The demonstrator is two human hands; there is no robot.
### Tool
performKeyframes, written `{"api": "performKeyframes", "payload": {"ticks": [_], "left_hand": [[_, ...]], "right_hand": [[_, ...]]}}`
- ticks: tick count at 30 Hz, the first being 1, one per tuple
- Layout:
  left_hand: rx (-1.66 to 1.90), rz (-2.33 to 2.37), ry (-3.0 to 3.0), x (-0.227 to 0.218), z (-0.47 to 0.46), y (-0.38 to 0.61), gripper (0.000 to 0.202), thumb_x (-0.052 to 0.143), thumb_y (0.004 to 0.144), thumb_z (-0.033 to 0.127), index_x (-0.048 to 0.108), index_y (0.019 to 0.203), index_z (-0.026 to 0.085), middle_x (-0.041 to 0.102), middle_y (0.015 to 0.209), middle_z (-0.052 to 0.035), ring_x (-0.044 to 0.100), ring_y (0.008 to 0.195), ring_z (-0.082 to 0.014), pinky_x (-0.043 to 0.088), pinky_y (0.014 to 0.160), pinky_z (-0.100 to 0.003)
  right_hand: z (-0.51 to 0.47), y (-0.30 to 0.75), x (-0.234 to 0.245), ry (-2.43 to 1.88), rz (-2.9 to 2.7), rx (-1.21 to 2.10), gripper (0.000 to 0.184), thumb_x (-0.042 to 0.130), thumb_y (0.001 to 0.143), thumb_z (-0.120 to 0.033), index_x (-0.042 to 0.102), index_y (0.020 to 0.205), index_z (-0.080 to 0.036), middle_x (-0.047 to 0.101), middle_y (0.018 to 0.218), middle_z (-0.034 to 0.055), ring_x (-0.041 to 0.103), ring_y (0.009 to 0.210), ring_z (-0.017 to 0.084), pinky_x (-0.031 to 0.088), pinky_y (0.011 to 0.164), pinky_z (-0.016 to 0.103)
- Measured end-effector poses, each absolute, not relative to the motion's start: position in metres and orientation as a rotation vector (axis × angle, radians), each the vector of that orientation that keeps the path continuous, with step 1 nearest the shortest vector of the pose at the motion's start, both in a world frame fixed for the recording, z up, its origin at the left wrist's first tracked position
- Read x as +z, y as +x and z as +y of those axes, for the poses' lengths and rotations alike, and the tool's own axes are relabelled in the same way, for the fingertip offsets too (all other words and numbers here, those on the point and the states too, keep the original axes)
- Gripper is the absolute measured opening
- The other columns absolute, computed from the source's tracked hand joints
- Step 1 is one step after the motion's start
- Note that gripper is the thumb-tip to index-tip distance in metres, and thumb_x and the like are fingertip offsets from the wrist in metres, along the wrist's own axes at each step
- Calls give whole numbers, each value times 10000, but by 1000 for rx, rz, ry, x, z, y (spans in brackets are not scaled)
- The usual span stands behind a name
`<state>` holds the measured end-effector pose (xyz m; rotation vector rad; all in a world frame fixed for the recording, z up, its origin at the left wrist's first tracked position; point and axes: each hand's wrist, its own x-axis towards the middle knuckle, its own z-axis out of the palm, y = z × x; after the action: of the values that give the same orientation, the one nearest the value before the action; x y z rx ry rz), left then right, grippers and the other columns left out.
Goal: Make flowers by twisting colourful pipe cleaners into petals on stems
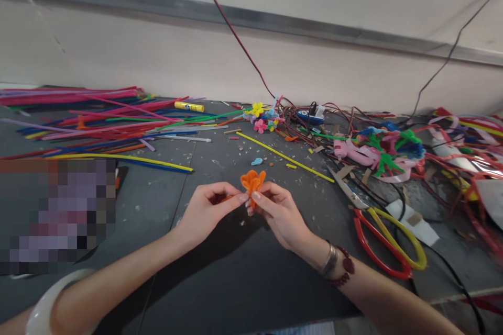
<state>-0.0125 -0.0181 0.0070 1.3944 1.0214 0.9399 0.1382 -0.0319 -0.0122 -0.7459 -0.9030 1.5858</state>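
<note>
Here, we are pinching an orange pipe-cleaner flower (252,182) at its stem between the fingertips of our left hand (206,210) and right hand (278,214), holding it just above the table (157,204) (the other fingers are curling loosely behind). Red-and-yellow scissors (387,241) are lying near our right hand, a yellow pipe cleaner (285,157) is stretching across the table beyond, and a heap of colored pipe cleaners (78,120) is spreading farther left.

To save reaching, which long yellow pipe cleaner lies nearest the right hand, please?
The diagonal yellow pipe cleaner lying alone beyond the right hand; the other edges the left pile.
</note>
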Motion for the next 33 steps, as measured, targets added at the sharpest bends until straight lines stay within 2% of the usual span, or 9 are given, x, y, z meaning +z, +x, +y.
{"api": "performKeyframes", "payload": {"ticks": [3, 6, 8, 19, 22, 28, 33], "left_hand": [[912, 955, 1284, 5, -16, -11, 107, 628, 728, 216, 659, 650, 149, 629, 602, 13, 497, 537, -66, 364, 504, -156], [905, 935, 1213, 2, -15, -11, 82, 649, 709, 231, 674, 679, 159, 596, 581, 27, 362, 431, -30, 245, 393, -153], [888, 929, 1183, 1, -16, -11, 99, 658, 703, 251, 677, 689, 154, 585, 580, 23, 319, 418, -25, 201, 376, -161], [808, 836, 1028, -2, -17, -10, 106, 656, 711, 257, 670, 708, 151, 567, 594, 14, 325, 426, -24, 152, 384, -184], [810, 844, 1022, -3, -18, -10, 126, 652, 714, 273, 667, 711, 147, 541, 571, 21, 292, 420, -24, 143, 385, -193], [735, 760, 989, -1, -20, -10, 196, 633, 734, 294, 615, 631, 128, 280, 469, 81, 180, 419, -32, 118, 391, -204], [724, 702, 956, 2, -21, -10, 213, 636, 734, 287, 571, 613, 125, 296, 485, 74, 162, 426, -34, 100, 395, -207]], "right_hand": [[-32, 140, -11, -661, -781, 1762, 47, 645, 725, -193, 609, 703, -173, 633, 635, -23, 561, 532, 65, 458, 532, 179], [-31, 141, -10, -617, -723, 1861, 40, 639, 730, -192, 604, 717, -177, 634, 622, -23, 555, 506, 63, 460, 502, 173], [-31, 142, -11, -624, -716, 1879, 45, 645, 724, -192, 603, 720, -176, 642, 637, -18, 560, 506, 65, 468, 500, 175], [-33, 141, -11, -618, -751, 1929, 51, 636, 733, -228, 635, 724, -177, 604, 617, -23, 536, 505, 71, 427, 442, 172], [-31, 141, -11, -685, -772, 1857, 47, 669, 698, -230, 658, 709, -186, 600, 658, -20, 531, 560, 78, 417, 478, 187], [-31, 141, -10, -703, -723, 1836, 53, 716, 638, -199, 666, 654, -192, 572, 732, -34, 509, 669, 69, 394, 632, 186], [-31, 141, -8, -672, -668, 1952, 103, 734, 599, -220, 654, 641, -173, 571, 690, -27, 505, 663, 84, 390, 628, 191]]}}
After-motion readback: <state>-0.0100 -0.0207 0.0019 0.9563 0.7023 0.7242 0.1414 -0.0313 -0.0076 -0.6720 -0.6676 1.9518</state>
